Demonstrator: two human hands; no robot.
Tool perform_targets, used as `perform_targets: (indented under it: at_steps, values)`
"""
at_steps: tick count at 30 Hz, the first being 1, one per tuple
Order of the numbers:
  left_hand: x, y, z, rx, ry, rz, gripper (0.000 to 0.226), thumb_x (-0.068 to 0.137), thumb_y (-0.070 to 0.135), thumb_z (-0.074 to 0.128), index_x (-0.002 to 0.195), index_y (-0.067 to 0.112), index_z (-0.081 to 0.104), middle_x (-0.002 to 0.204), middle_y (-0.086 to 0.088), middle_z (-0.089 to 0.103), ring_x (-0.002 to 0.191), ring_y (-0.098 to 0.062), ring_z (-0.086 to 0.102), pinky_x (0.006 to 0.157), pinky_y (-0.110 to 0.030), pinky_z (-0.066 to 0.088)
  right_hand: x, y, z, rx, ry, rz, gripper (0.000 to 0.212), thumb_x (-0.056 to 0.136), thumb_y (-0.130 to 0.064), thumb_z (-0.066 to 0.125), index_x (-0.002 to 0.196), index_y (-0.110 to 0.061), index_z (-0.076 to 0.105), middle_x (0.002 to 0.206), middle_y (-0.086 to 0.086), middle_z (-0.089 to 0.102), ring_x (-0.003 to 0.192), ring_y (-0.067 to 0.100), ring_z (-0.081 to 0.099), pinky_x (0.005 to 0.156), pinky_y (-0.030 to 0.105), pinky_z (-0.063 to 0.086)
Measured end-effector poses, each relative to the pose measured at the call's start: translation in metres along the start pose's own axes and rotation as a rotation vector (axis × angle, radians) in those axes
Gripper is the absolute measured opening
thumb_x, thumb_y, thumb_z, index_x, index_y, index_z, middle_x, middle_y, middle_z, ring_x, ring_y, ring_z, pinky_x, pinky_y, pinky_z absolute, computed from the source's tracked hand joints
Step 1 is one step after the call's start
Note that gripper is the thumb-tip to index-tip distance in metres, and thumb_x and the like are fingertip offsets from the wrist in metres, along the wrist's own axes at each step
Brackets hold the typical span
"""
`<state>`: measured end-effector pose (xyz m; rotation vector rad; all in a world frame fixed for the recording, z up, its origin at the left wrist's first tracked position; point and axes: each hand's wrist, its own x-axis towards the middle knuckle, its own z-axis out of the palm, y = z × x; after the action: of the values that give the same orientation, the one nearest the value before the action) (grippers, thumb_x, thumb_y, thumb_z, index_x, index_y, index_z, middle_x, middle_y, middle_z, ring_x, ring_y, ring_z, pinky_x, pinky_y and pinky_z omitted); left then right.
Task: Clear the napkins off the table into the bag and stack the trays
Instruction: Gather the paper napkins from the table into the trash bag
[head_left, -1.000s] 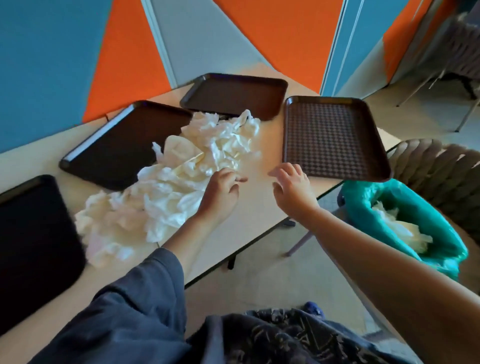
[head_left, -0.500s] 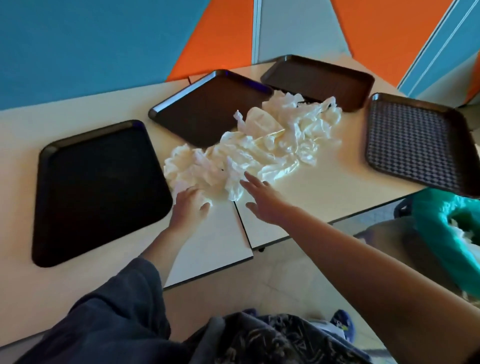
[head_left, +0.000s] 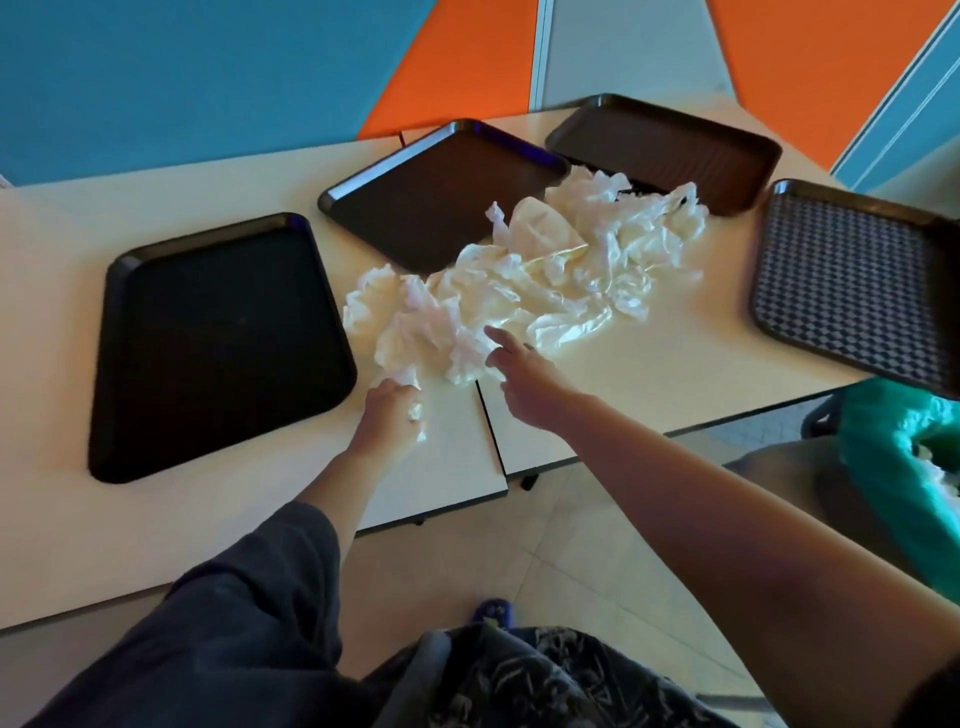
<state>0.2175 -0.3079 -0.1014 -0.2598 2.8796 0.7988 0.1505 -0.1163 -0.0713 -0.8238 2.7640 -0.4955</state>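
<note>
Behind your worktop (head_left: 649, 374) stands a wall (head_left: 182, 78) of blue, orange and grey panels. The worktop is pale and made of two sections that meet at a dark seam running between your two hands; tiled floor (head_left: 545, 561) shows below its near edge.

Four dark trays lie flat on it in an arc. The largest in view, the black tray (head_left: 218, 343), is on your left. The second tray (head_left: 441, 192) sits beyond it, the third tray (head_left: 670, 145) at the far side, and the checkered tray (head_left: 852, 280) on your right, its near corner over the worktop's edge. Below that corner, at the right edge of the view, hangs the green bag (head_left: 893, 467) with some white paper inside.

The pile of napkins (head_left: 530, 280) runs diagonally across the middle of the worktop, from the third tray's near edge down toward your hands, touching the second tray's corner.

Your left hand (head_left: 389, 421) rests at the pile's near end, fingers curled around a crumpled napkin (head_left: 415, 410). Your right hand (head_left: 524, 379) reaches in from the right with its fingers (head_left: 498, 340) spread and straight, the tips touching the near edge of the pile.
</note>
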Motion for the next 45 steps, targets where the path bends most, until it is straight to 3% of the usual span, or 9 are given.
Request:
perform_targets:
  at_steps: [4, 7, 13, 19, 23, 30, 34, 38, 45]
  values:
    - [-0.014, 0.013, -0.004, -0.09, 0.068, -0.025, 0.024, 0.08, -0.008, 0.059, 0.101, 0.003, 0.061, 0.104, -0.01, 0.042, 0.09, -0.023, 0.049, 0.071, -0.022, 0.04, 0.006, -0.008, -0.01, -0.008, -0.093, -0.087, 0.045, 0.085, 0.009, 0.04, 0.126, -0.01, 0.046, 0.158, -0.009, -0.001, 0.13, 0.028, 0.036, 0.089, 0.039, 0.046]
    - [-0.024, 0.027, -0.009, -0.084, 0.187, -0.021, 0.017, 0.073, -0.008, 0.063, 0.074, 0.007, 0.056, 0.08, 0.0, 0.038, 0.077, -0.024, 0.046, 0.061, -0.02, 0.036, 0.008, -0.005, -0.008, -0.188, -0.29, -0.075, 0.041, 0.085, 0.007, 0.039, 0.123, -0.004, 0.051, 0.158, -0.007, -0.01, 0.135, 0.026, 0.026, 0.096, 0.044, 0.045]
    - [-0.049, 0.034, -0.004, -0.211, 0.368, -0.13, 0.009, 0.073, -0.002, 0.072, 0.081, -0.004, 0.067, 0.105, -0.01, 0.048, 0.086, -0.012, 0.049, 0.068, 0.003, 0.031, 0.001, 0.0, 0.0, -0.14, -0.378, -0.063, 0.05, 0.081, 0.01, 0.034, 0.129, 0.0, 0.042, 0.138, 0.01, 0.034, 0.123, 0.027, 0.035, 0.099, 0.039, 0.043]
    - [-0.077, 0.044, 0.009, -0.21, 0.424, -0.15, 0.009, 0.072, -0.002, 0.074, 0.072, -0.005, 0.066, 0.105, -0.018, 0.056, 0.089, -0.016, 0.053, 0.068, -0.004, 0.031, -0.022, 0.011, 0.01, -0.066, -0.272, -0.066, 0.064, 0.089, -0.009, 0.054, 0.143, -0.008, 0.019, 0.133, 0.017, 0.041, 0.123, 0.033, 0.04, 0.098, 0.039, 0.038]
    - [-0.089, 0.056, 0.013, -0.186, 0.421, -0.142, 0.011, 0.073, 0.002, 0.074, 0.07, -0.001, 0.064, 0.101, -0.016, 0.057, 0.092, -0.022, 0.053, 0.073, -0.013, 0.034, -0.036, 0.021, 0.006, -0.2, -0.286, -0.079, 0.04, 0.093, -0.015, 0.051, 0.13, -0.002, 0.043, 0.127, 0.019, 0.048, 0.119, 0.032, 0.045, 0.097, 0.036, 0.04]
    - [-0.091, 0.073, 0.025, -0.235, 0.4, -0.156, 0.02, 0.08, 0.005, 0.068, 0.07, -0.001, 0.052, 0.091, -0.008, 0.06, 0.084, -0.017, 0.055, 0.063, -0.01, 0.039, -0.06, 0.037, 0.001, -0.001, -0.136, -0.026, 0.038, 0.077, 0.02, 0.037, 0.103, -0.003, 0.052, 0.118, 0.012, 0.036, 0.108, 0.028, 0.045, 0.071, 0.028, 0.036]
    - [-0.083, 0.08, 0.04, -0.266, 0.329, -0.197, 0.012, 0.082, 0.011, 0.065, 0.077, 0.005, 0.055, 0.086, -0.005, 0.061, 0.078, -0.017, 0.052, 0.059, -0.016, 0.035, -0.065, 0.053, -0.014, 0.188, 0.16, -0.042, 0.035, 0.074, 0.019, 0.039, 0.103, 0.005, 0.051, 0.121, 0.016, 0.044, 0.104, 0.03, 0.045, 0.072, 0.029, 0.037]
    - [-0.072, 0.089, 0.048, -0.254, 0.266, -0.123, 0.018, 0.078, 0.004, 0.067, 0.07, 0.011, 0.052, 0.081, -0.004, 0.052, 0.074, -0.018, 0.048, 0.057, -0.01, 0.031, -0.066, 0.06, -0.035, 0.316, 0.362, 0.007, 0.029, 0.072, 0.018, 0.043, 0.096, 0.008, 0.055, 0.103, 0.022, 0.055, 0.095, 0.034, 0.05, 0.063, 0.019, 0.021]
    - [-0.027, 0.087, 0.032, -0.201, 0.109, 0.06, 0.028, 0.076, -0.005, 0.067, 0.065, 0.013, 0.047, 0.13, -0.013, 0.044, 0.108, -0.027, 0.054, 0.088, -0.029, 0.042, -0.07, 0.073, -0.052, 0.392, 0.52, 0.143, 0.027, 0.069, 0.022, 0.04, 0.087, 0.01, 0.056, 0.092, 0.025, 0.057, 0.09, 0.033, 0.05, 0.062, 0.022, 0.019]
